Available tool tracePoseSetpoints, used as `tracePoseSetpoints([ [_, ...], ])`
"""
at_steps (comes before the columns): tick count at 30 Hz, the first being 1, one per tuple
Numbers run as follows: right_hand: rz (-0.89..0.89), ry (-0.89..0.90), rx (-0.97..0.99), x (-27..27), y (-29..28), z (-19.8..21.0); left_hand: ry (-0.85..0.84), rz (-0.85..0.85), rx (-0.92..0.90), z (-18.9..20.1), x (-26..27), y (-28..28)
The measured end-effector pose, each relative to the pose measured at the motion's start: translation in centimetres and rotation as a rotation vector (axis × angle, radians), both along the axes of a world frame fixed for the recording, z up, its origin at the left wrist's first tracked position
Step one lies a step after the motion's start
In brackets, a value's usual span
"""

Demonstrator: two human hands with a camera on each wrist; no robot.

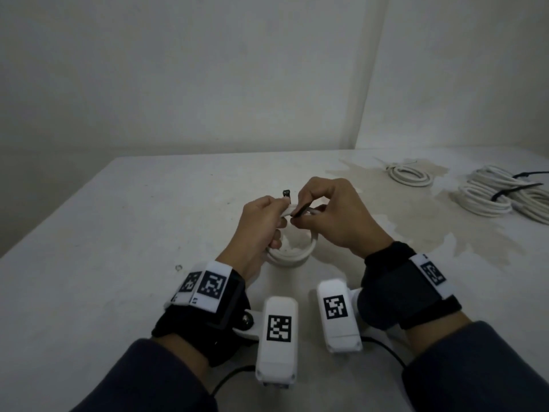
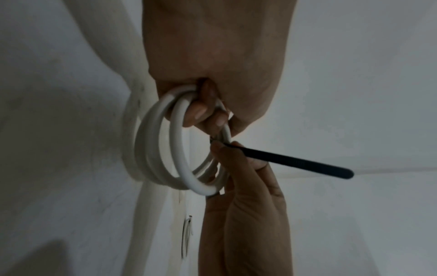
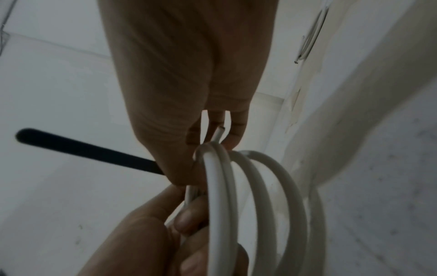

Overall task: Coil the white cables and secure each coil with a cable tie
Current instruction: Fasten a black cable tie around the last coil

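While our left hand (image 1: 263,221) clamps the coil (image 2: 165,149) and right hand (image 1: 332,217) pinches the cable tie (image 2: 290,162) beside it, we should thread squarely, then cinch.

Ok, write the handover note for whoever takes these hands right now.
Left hand: fingers curled round the white coil, held above the table.
Right hand: pinches the black cable tie at the coil; its tail sticks out free.
Done: two tied coils at far right.
Left: cinch this tie; the loose coil beyond shows no tie.
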State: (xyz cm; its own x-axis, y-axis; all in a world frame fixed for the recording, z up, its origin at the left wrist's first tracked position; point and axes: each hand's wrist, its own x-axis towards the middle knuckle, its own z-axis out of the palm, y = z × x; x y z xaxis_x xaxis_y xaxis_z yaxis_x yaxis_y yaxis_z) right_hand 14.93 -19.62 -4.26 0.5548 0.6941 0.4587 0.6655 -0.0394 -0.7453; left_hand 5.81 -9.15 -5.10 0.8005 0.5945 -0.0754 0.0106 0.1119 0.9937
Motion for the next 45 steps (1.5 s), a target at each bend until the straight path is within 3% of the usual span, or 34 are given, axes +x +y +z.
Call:
tracePoseSetpoints([
  [8,0.055,-0.016,0.004,0.2,0.1,-0.4,0.039,-0.024,-0.105,0.0,-0.1,0.0],
  [13,0.046,0.048,-0.053,0.0,-0.1,-0.2,-0.011,0.026,-0.061,-0.2,-0.2,-0.3],
  [21,0.142,0.309,0.233,-1.2,-0.3,0.8,-0.076,0.129,0.049,0.2,-0.5,-0.6],
  [26,0.131,0.426,0.284,-1.7,-0.2,1.2,-0.101,0.180,0.138,0.3,-0.5,-0.6],
  [45,0.188,0.412,0.124,-1.6,-0.5,1.3,-0.156,0.167,0.338,-0.2,-0.5,-0.7],
])
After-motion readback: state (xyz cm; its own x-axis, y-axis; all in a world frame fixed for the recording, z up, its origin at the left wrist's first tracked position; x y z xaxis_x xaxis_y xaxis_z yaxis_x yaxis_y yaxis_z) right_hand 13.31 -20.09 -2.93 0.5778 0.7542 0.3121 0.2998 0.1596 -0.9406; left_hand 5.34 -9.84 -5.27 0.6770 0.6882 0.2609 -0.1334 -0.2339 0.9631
